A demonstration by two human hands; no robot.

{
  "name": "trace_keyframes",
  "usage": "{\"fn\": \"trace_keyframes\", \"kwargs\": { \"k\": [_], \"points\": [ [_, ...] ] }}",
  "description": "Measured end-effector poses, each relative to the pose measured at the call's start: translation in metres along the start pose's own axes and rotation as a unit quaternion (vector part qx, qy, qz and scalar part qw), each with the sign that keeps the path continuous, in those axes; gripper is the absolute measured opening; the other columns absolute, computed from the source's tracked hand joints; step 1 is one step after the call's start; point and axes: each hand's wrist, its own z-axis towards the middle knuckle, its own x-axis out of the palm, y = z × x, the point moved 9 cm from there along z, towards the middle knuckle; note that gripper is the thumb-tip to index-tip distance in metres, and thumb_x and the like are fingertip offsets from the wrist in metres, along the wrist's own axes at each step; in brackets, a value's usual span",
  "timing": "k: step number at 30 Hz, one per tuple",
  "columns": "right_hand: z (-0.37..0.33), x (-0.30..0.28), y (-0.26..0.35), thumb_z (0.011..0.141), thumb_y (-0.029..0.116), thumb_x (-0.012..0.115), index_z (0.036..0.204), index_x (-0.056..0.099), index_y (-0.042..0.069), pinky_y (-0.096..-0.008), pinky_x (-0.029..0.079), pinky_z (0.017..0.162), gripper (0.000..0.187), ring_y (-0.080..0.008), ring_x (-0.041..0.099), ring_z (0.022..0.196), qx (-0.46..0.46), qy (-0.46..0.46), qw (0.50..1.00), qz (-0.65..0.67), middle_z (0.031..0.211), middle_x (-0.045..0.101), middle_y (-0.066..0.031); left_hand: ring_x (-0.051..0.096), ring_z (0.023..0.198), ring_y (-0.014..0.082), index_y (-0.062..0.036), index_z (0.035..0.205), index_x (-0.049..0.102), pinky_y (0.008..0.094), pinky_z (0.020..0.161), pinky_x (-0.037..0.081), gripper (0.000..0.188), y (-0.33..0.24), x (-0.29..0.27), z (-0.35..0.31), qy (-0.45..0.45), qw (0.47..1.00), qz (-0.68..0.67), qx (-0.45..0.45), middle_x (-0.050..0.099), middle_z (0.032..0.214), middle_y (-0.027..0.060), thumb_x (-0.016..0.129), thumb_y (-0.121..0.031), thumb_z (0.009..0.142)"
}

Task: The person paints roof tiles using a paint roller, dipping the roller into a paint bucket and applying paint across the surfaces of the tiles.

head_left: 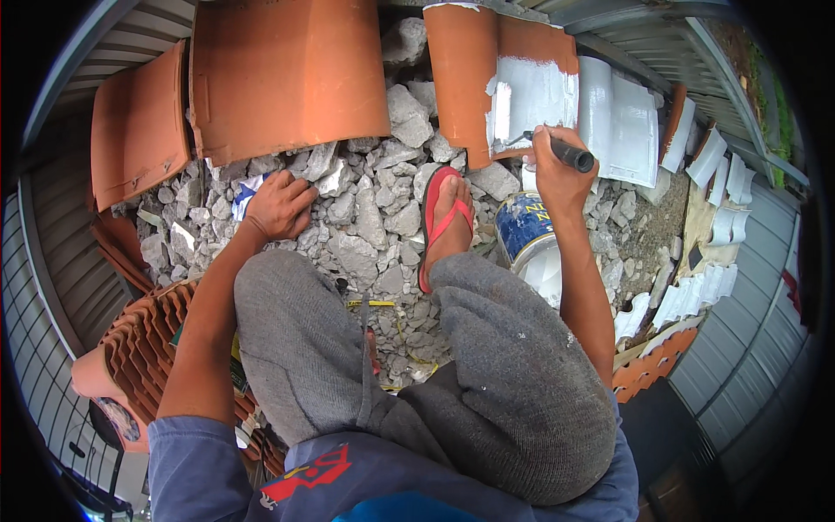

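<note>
My right hand (565, 170) is closed around the black handle of a paint roller (571, 157). Its white roller head lies against a terracotta roof tile (465, 78) whose right part is coated in white paint. To the right of that tile stands another tile (619, 117), painted white all over. My left hand (280, 205) rests low on the grey rubble, fingers curled downward; what is under them, if anything, is hidden. Beside it lies a blue and white scrap (247, 193). Below my right hand, a blue and white paint bucket (524, 224) sits among the stones.
Broken concrete rubble (357, 252) covers the ground around my red flip-flop (445, 222). Unpainted tiles (287, 78) lean at the back left. Stacked terracotta tiles (156, 339) stand at left. Several small white-painted tiles (696, 291) lie at right, beside corrugated metal sheeting (752, 304).
</note>
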Motion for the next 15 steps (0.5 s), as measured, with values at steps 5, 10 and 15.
{"fn": "trace_keyframes", "kwargs": {
  "k": [5, 10, 15],
  "points": [
    [-0.002, -0.003, -0.024, 0.087, 0.009, 0.074, 0.081, 0.070, -0.002, -0.0316, 0.048, 0.059, 0.013, -0.0142, 0.064, 0.060, 0.064, -0.010, 0.996, 0.057, 0.067, 0.068, -0.0084, 0.053, 0.090, 0.0256, -0.0097, 0.108, 0.064, 0.0393, 0.083, 0.046, 0.039, -0.001, 0.002, 0.003, -0.004, 1.000, -0.004, 0.005, 0.057, 0.095, 0.0047, 0.071, -0.022, 0.071],
    [-0.024, 0.008, -0.016, 0.088, 0.007, 0.075, 0.085, 0.069, -0.003, -0.0296, 0.047, 0.058, 0.011, -0.0131, 0.064, 0.065, 0.077, 0.015, 0.995, 0.067, 0.071, 0.068, -0.0074, 0.053, 0.089, 0.0259, -0.0097, 0.108, 0.064, 0.0394, 0.083, 0.046, 0.039, 0.002, 0.000, -0.004, -0.012, 1.000, -0.005, 0.003, 0.057, 0.095, 0.0049, 0.071, -0.021, 0.071],
    [-0.038, 0.007, -0.022, 0.089, 0.004, 0.072, 0.085, 0.068, -0.002, -0.0279, 0.046, 0.057, 0.009, -0.0102, 0.061, 0.061, -0.062, -0.039, 0.997, 0.008, 0.069, 0.066, -0.0063, 0.054, 0.089, 0.0274, -0.0081, 0.108, 0.065, 0.0407, 0.083, 0.047, 0.040, 0.000, -0.002, 0.001, -0.007, 1.000, -0.015, 0.008, 0.057, 0.095, 0.0064, 0.071, -0.019, 0.071]
  ]
}}
